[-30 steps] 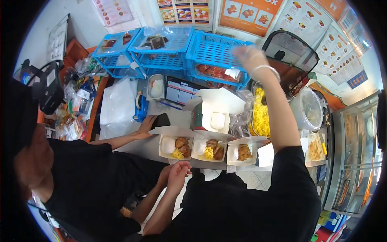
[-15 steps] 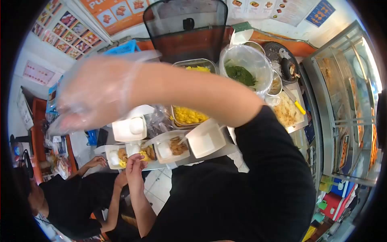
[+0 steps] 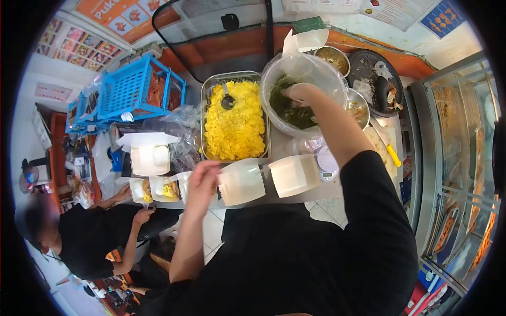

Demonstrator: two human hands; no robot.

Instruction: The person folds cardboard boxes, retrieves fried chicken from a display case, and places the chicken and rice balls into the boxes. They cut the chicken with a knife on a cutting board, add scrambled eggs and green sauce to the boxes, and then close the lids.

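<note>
My right hand (image 3: 303, 96) is gloved and reaches into the large clear tub (image 3: 271, 71), its fingers down among the dark green leaves (image 3: 289, 111); the fingertips are hidden. My left hand (image 3: 204, 179), bare and blurred, hovers over the row of white boxes, next to an open white box (image 3: 241, 181). Another open box (image 3: 295, 176) stands to its right, beside a round white scale (image 3: 327, 164). Behind the boxes lies a metal tray (image 3: 268, 138) of yellow food (image 3: 234, 129) with a dark spoon (image 3: 227, 101) in it.
At the left a co-worker (image 3: 95, 231) has both hands at boxes holding food (image 3: 169, 190). Blue baskets (image 3: 126, 89) stand at the back left. On the right are a yellow-handled knife (image 3: 393, 155), metal bowls (image 3: 333, 59), a round black tray (image 3: 369, 62) and a glass display case (image 3: 443, 158).
My right hand has swung from the upper left into the tub. My left hand has moved up and right. The view has shifted, and the tray of yellow food is now uncovered.
</note>
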